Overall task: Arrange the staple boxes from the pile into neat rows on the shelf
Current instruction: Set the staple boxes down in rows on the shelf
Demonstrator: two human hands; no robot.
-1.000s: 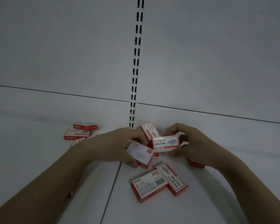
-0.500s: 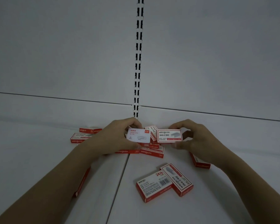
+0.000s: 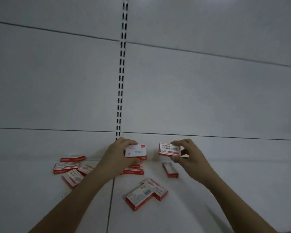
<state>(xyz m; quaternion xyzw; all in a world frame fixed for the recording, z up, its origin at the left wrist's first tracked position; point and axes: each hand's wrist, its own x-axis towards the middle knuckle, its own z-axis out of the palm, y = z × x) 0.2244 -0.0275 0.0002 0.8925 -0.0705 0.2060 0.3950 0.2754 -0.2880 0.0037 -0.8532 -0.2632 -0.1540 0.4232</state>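
While loose boxes (image 3: pixel 139 195) litter shelf (image 3: pixel 225 190) | left hand (image 3: pixel 118 157) grips box (image 3: pixel 136 150) | right hand (image 3: pixel 190 157) pinches another (image 3: pixel 169 149)

Both my bare forearms reach in from the near edge toward the far wall. My left hand (image 3: pixel 115 158) curls its fingers and thumb around a small red-and-white cardboard staple box (image 3: pixel 136 150). My right hand (image 3: pixel 190 156) pinches a second red-and-white staple box (image 3: pixel 169 149) between thumb and fingers.

Two bare forearms, hands (image 3: pixel 118 157); no sleeves.
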